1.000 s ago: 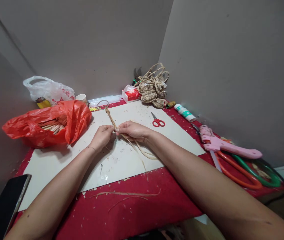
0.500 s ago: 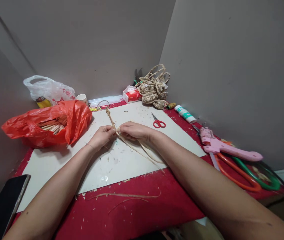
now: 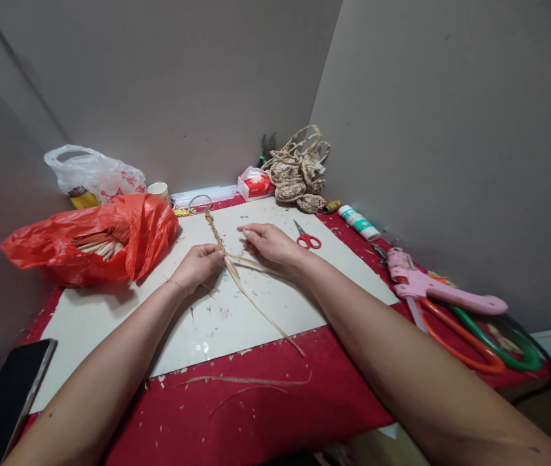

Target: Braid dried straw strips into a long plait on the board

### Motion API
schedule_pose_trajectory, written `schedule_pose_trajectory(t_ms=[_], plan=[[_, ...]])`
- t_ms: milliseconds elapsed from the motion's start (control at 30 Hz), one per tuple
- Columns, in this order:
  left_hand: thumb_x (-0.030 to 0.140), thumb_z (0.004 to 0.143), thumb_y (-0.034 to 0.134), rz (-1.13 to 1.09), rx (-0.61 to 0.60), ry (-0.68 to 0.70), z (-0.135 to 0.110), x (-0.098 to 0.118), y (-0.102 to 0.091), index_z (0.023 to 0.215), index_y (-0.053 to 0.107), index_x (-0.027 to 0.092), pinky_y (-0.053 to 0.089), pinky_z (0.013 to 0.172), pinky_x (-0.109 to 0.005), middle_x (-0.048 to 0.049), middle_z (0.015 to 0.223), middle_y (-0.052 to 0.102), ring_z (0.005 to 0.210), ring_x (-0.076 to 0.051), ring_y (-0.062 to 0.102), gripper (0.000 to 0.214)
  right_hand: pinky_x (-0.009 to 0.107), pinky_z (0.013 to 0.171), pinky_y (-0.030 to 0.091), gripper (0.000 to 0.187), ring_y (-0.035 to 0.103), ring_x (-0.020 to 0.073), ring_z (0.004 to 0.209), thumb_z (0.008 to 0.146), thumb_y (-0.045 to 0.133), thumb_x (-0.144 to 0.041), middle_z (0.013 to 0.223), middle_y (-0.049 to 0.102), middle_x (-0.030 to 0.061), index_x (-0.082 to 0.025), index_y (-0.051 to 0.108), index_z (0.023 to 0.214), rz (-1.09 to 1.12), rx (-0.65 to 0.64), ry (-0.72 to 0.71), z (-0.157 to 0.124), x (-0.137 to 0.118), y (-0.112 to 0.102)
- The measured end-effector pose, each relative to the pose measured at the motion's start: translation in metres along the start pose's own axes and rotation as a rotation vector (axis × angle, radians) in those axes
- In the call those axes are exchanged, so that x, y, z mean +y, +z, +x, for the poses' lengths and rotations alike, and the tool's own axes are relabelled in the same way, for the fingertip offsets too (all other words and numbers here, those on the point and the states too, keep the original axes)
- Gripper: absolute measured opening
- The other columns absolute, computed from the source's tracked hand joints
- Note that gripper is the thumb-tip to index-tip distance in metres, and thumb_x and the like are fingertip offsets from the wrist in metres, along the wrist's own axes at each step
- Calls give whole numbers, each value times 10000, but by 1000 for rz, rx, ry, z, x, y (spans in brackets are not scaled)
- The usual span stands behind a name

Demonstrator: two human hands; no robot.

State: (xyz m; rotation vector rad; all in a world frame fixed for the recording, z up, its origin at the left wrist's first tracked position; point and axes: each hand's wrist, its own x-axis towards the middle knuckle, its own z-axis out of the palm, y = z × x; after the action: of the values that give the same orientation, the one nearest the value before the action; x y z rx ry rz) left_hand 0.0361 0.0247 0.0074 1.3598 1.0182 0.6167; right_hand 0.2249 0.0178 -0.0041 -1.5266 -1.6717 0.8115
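Note:
My left hand (image 3: 202, 264) pinches the lower end of a braided straw cord (image 3: 213, 228), whose top joins a ring (image 3: 201, 202) lying on the white board (image 3: 237, 323). Below the pinch, loose flat straw strands (image 3: 242, 285) fan out: one runs toward the board's front edge, others pass to the right under my right wrist. My right hand (image 3: 270, 243) hovers to the right of the cord, apart from it, with its fingers loosely spread and nothing visible in them.
Red-handled scissors (image 3: 308, 241) lie right of my right hand. A red plastic bag (image 3: 96, 243) of straw stands left, a phone (image 3: 11, 388) at front left. Coiled straw rope (image 3: 297, 171) sits at the back; a pink glue gun (image 3: 431, 285) and large shears (image 3: 464, 336) lie right.
My right hand has let go of the strands near the cord's end and moved up and to the right. The strands have shifted; my left hand stays in place.

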Motion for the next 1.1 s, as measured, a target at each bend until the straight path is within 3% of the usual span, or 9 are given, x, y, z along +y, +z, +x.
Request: schedule_pose_trajectory(t_ms=[67, 133, 200, 300, 467, 667, 733, 967, 1100], plan=[[266, 788, 561, -12, -4, -14, 0, -1, 0, 672, 514, 161, 104, 331, -179, 101, 374, 279, 301, -26, 179, 163, 260, 749, 415, 288, 570, 158, 788, 883, 414, -326, 907, 655, 65, -167, 635, 977, -124, 204, -90, 2, -2, -7], [262, 792, 558, -19, -5, -19, 1, -2, 0, 670, 507, 163, 105, 328, -179, 101, 372, 276, 297, -27, 180, 165, 273, 762, 405, 350, 556, 171, 802, 896, 379, -368, 856, 645, 70, -147, 649, 924, -160, 275, -115, 1, -10, -14], [260, 794, 559, -26, -4, -16, 1, -3, 0, 666, 503, 163, 104, 326, -178, 102, 373, 273, 296, -26, 179, 170, 262, 672, 404, 403, 524, 151, 686, 911, 325, -372, 721, 600, 50, -125, 641, 874, -78, 231, -77, -4, -22, -19], [264, 795, 564, -35, -6, -16, 2, -4, -1, 660, 502, 163, 102, 327, -175, 103, 375, 272, 298, -23, 173, 179, 217, 520, 348, 251, 423, 97, 509, 881, 373, -271, 602, 520, -11, -136, 584, 889, 128, 73, -13, -14, -37, -21], [300, 770, 602, -44, -8, -9, 2, -4, -1, 656, 504, 161, 93, 330, -179, 103, 386, 284, 299, -18, 178, 204, 191, 448, 314, 36, 398, 79, 463, 826, 461, -213, 639, 602, -5, -178, 455, 827, 319, -220, 61, -25, -45, -10], [274, 762, 590, -69, 2, 14, 2, -5, 0, 665, 508, 160, 97, 331, -185, 101, 395, 277, 303, -23, 188, 171, 211, 505, 322, 97, 424, 86, 537, 726, 569, -172, 611, 541, -2, -155, 505, 654, 88, -111, -4, -25, -38, 3], [263, 760, 587, -77, 1, 17, 3, -6, 0, 659, 503, 163, 99, 331, -184, 101, 395, 278, 305, -23, 190, 165, 218, 498, 307, 112, 398, 82, 524, 714, 569, -164, 586, 504, -13, -156, 498, 629, 56, -131, 19, -26, -38, 6], [267, 763, 592, -92, -15, 5, 4, -6, 0, 663, 495, 169, 95, 333, -189, 103, 398, 274, 304, -23, 186, 170, 227, 482, 313, 124, 420, 85, 470, 676, 530, -99, 515, 495, -20, -172, 453, 612, 83, -187, 140, -22, -35, 11], [300, 753, 612, -72, -4, 3, 5, -8, -1, 668, 502, 170, 90, 342, -189, 104, 403, 280, 311, -22, 183, 190, 220, 477, 303, 99, 414, 83, 466, 664, 561, -115, 510, 475, -40, -169, 479, 656, 21, -117, 118, -18, -27, 13]])
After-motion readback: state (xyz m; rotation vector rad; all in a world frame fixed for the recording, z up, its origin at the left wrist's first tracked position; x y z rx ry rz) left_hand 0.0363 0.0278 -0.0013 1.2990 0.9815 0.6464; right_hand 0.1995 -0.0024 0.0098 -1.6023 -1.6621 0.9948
